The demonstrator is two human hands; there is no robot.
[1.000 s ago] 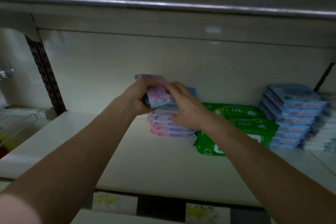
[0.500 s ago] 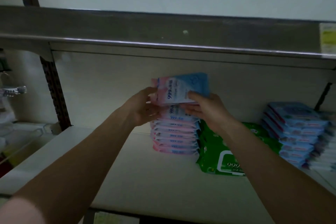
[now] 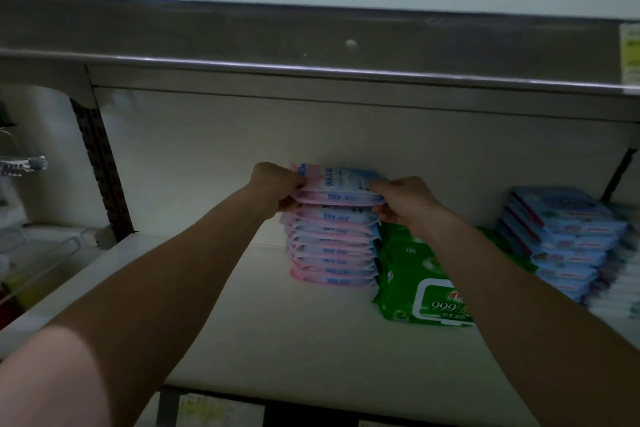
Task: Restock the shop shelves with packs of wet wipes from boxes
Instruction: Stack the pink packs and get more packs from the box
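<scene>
One pink pack [image 3: 341, 185] | left hand [image 3: 277, 189], right hand [image 3: 407, 204] grip | white shelf [image 3: 277, 326], dim

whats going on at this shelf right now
A person is stocking a shop shelf with wet wipes. The left hand and right hand grip opposite ends of the top packs on a pink stack. Green packs and a blue stack sit to its right.
</scene>
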